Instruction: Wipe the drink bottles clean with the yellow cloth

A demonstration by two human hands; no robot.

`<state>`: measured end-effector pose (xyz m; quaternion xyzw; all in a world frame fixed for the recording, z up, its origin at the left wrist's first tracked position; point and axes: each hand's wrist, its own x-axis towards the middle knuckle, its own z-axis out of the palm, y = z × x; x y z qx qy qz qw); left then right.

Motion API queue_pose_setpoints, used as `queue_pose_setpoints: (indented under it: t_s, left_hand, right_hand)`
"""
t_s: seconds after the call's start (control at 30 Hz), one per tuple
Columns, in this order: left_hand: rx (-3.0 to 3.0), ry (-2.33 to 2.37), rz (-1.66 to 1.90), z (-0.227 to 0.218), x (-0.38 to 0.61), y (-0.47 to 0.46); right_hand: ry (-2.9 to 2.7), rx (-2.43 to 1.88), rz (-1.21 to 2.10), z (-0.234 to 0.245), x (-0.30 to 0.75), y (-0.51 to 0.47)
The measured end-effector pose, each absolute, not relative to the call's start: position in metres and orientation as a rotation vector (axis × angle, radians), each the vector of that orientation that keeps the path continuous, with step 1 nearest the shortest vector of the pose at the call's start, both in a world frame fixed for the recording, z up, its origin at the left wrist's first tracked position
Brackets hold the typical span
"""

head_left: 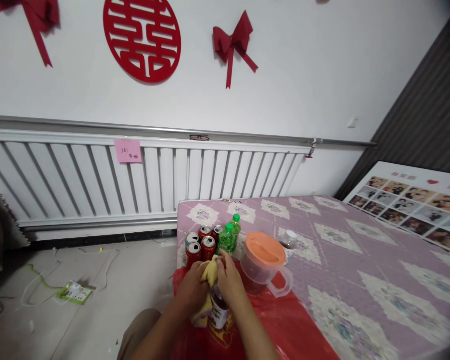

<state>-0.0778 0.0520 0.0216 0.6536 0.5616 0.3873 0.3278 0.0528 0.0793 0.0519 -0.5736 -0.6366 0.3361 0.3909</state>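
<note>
My left hand [192,289] and my right hand [229,280] are both closed around a yellow cloth [210,272] that is wrapped over the top of a dark bottle [219,307] with a white label. The bottle stands on a red plastic bag [285,325] at the near corner of the table. Just beyond my hands stand several red cans [201,245] and two green bottles [229,235]. A clear plastic jug [265,262] with an orange lid sits right of my right hand.
The table [341,260] carries a purple patterned cloth. A small clear bottle [289,241] stands behind the jug. A white radiator [135,175] runs along the wall. Cables and a green packet [75,292] lie on the floor at left. A photo board [412,205] leans at right.
</note>
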Motion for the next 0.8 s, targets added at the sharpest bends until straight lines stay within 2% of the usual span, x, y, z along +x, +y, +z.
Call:
queue_pose_setpoints:
  t_s: [0.3,0.6,0.8]
  left_hand:
    - [1.663,1.526,0.935,0.013,-0.075,0.026]
    - [1.762,1.586,0.734,-0.023,-0.065,-0.036]
    - [1.786,1.681,0.739,0.001,-0.065,-0.016]
  right_hand:
    - [-1.649,-1.468,0.863,0.05,0.055,0.08]
    - [-1.686,-1.443,0.865,0.05,0.054,0.081]
    - [-1.698,-1.443,0.853,0.051,0.056,0.08]
